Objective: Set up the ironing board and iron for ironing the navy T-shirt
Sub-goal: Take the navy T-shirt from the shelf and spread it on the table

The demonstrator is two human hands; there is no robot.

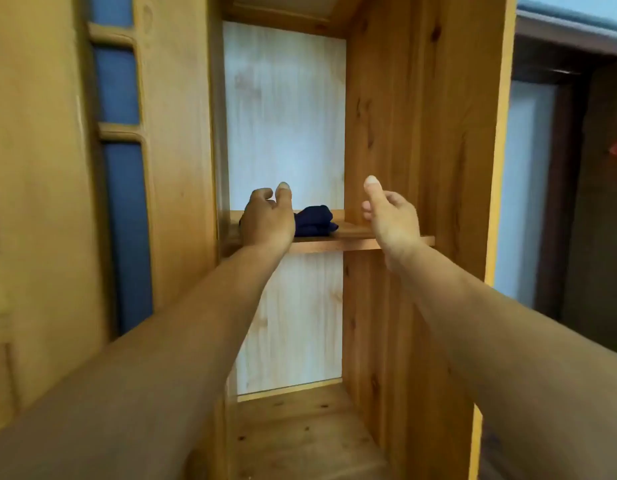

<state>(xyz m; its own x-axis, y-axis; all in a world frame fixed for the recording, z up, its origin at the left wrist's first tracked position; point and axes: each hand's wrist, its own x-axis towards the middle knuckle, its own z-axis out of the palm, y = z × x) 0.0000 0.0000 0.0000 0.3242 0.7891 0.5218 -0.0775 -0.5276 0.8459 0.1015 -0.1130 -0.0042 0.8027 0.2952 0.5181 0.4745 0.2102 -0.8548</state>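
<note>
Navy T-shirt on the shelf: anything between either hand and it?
Nothing visible. The navy T-shirt lies bunched on the wooden shelf in the open cabinet. The left hand overlaps its left end, though contact can't be confirmed. The right hand is to its right, with only bare shelf between.

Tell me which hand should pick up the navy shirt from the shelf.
Left. The left hand is already at the bundled navy T-shirt on the shelf, overlapping its left edge. The right hand hovers open further right, apart from it.
</note>
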